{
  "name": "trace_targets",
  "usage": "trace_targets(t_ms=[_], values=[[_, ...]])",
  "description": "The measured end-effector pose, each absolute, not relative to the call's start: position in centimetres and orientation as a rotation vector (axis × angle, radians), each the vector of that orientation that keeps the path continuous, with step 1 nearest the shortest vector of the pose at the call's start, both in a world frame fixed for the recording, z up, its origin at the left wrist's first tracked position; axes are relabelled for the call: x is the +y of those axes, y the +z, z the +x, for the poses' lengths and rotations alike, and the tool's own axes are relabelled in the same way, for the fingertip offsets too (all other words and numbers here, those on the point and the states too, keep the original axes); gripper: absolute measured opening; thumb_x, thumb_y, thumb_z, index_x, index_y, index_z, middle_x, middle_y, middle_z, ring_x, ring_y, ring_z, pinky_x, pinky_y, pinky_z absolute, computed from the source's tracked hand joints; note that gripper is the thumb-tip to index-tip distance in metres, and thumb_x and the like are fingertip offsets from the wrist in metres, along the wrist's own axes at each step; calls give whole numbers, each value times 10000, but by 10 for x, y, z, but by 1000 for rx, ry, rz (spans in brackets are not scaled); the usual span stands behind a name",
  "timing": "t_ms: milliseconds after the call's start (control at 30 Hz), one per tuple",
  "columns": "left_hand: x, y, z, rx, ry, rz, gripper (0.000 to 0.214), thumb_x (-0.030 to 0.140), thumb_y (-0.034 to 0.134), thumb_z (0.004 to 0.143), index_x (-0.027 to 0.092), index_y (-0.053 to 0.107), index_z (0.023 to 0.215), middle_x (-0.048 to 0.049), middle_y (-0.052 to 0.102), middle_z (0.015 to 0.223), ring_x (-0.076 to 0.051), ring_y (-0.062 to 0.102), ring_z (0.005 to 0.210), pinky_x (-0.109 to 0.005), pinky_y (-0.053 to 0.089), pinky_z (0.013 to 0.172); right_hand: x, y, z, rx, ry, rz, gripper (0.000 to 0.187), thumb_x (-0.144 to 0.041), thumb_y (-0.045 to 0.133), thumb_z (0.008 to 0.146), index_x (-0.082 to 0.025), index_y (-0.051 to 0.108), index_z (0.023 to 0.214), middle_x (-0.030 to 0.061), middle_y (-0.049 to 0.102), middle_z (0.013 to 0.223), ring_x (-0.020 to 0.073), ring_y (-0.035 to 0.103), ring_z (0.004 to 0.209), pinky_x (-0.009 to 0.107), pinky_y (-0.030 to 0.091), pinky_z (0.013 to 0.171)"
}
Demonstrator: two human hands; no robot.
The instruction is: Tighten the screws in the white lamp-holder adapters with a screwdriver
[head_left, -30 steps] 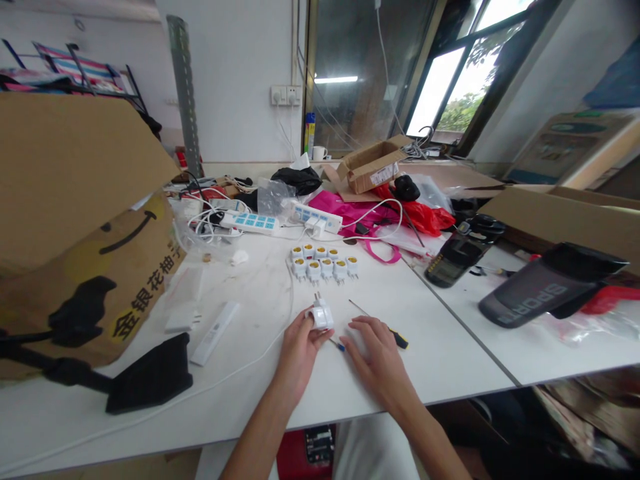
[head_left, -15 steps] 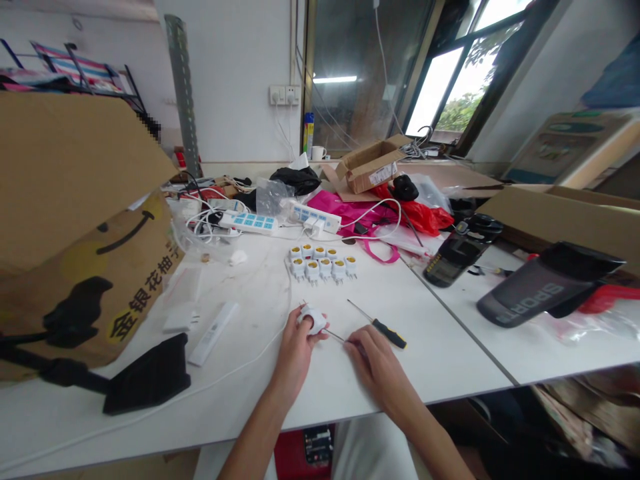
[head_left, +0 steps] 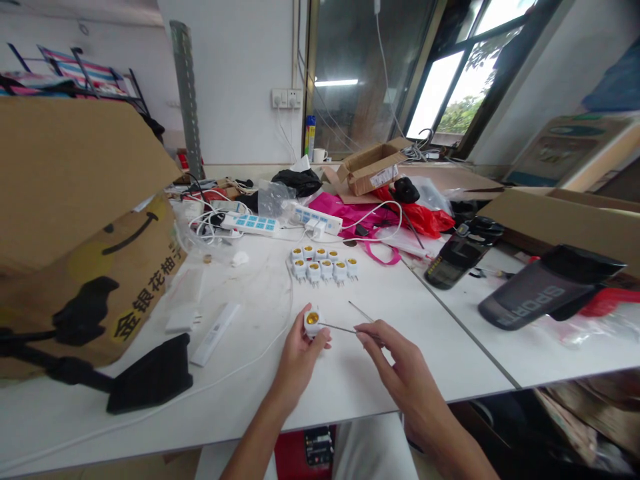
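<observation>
My left hand [head_left: 303, 347] is closed around a white plug-in lamp socket [head_left: 313, 321], whose brass-coloured threaded opening faces me. In my right hand [head_left: 395, 350] is a screwdriver [head_left: 340, 327]; its thin shaft points left and its tip is at the socket's side. Fingers hide most of its handle. A second screwdriver [head_left: 358, 309] lies on the table just beyond my right hand, with only its shaft showing. Farther back stand several similar lamp sockets [head_left: 327, 268] in two rows, prongs towards me.
On the left are a large cardboard box [head_left: 100, 267], a black stand [head_left: 150, 377] and a white bar [head_left: 215, 335]. Power strips [head_left: 253, 223] and bags lie at the back. Two dark bottles [head_left: 545, 287] lean on the right. A white cable [head_left: 240, 367] crosses the table.
My left hand has turned the lamp socket so its brass opening now faces me. My right hand has shifted right and slightly up, covering the handle of the loose screwdriver from view.
</observation>
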State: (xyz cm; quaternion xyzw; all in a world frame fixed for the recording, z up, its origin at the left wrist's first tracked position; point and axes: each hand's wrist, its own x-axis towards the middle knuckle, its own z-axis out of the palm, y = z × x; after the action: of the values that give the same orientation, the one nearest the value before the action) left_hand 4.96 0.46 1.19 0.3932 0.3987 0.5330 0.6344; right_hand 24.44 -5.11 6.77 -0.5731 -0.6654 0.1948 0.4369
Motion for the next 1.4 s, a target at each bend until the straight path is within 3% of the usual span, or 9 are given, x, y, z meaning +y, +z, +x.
trace_targets(t_ms=[133, 233, 367, 667, 833, 1000, 1100, 1267, 1400], values=[[7, 14, 50, 937, 1259, 920, 643, 441, 943, 816, 208, 680, 1354, -27, 754, 1012, -176, 744, 861, -309, 646, 822, -43, 56, 243, -1636, 417, -1452, 319, -481, 582, 1119, -220, 767, 1125, 65, 763, 922, 227, 729, 809, 348, 574, 777], [9, 12, 52, 948, 1312, 894, 595, 438, 914, 836, 221, 651, 1324, -32, 757, 1069, -180, 754, 924, -330, 650, 908, -38, 31, 236, -1554, 405, -1465, 421, -476, 455, 1156, -183, 742, 1249, 71, 752, 863, 225, 724, 730, 349, 604, 721], [7, 9, 53, 959, 1336, 931, 558, 431, 888, 859, 221, 630, 1306, -77, 769, 1214, -221, 762, 1095, -358, 624, 1021, -31, 10, 225, -1608, 382, -1423, 383, -430, 441, 1153, -193, 741, 1174, 122, 792, 1032, 270, 786, 983, 392, 636, 911], [11, 5, 43, 1038, 1374, 1098, 454, 380, 887, 848, 218, 728, 1242, -110, 779, 1241, -277, 765, 1169, -429, 601, 1091, -21, 5, 232, -1711, 349, -1462, 237, -358, 531, 1116, -215, 712, 1173, 109, 796, 1077, 286, 761, 1020, 425, 613, 925], [15, 3, 31, 1108, 1455, 1266, 382, 331, 908, 829, 254, 820, 1193, -106, 659, 1439, -324, 599, 1454, -462, 515, 1230, -22, 4, 227, -1790, 287, -1436, 137, -307, 589, 1086, -246, 705, 1044, 87, 747, 1025, 288, 704, 1001, 449, 582, 930], [13, 1, 29, 1104, 1434, 1356, 387, 332, 874, 887, 260, 811, 1261, -110, 674, 1473, -327, 613, 1457, -504, 500, 1261, -20, 0, 251, -1721, 105, -1480, 211, -373, 540, 1121, -236, 676, 1206, 147, 697, 1220, 328, 650, 1143, 548, 526, 1051], [10, 3, 30, 1090, 1435, 1348, 397, 305, 869, 886, 272, 807, 1277, -100, 702, 1466, -319, 624, 1450, -507, 484, 1272, -18, -7, 282, -1644, -190, -1666, 379, -525, 587, 1082, -204, 676, 1263, 185, 683, 1228, 379, 620, 1116, 599, 520, 988], [7, 7, 30, 1073, 1397, 1357, 382, 239, 891, 829, 282, 845, 1206, -98, 747, 1410, -337, 640, 1431, -533, 451, 1281, -18, -13, 313, -1704, -32, -1699, 352, -547, 581, 1085, -215, 697, 1088, 122, 729, 1004, 330, 671, 938, 535, 554, 904], [6, 5, 31, 1032, 1362, 1322, 386, 209, 888, 801, 271, 861, 1181, -116, 726, 1454, -346, 629, 1452, -512, 503, 1234, -25, 3, 306, -1692, 0, -1641, 374, -535, 475, 1135, -221, 669, 1073, 121, 743, 1007, 301, 730, 927, 477, 602, 879]])
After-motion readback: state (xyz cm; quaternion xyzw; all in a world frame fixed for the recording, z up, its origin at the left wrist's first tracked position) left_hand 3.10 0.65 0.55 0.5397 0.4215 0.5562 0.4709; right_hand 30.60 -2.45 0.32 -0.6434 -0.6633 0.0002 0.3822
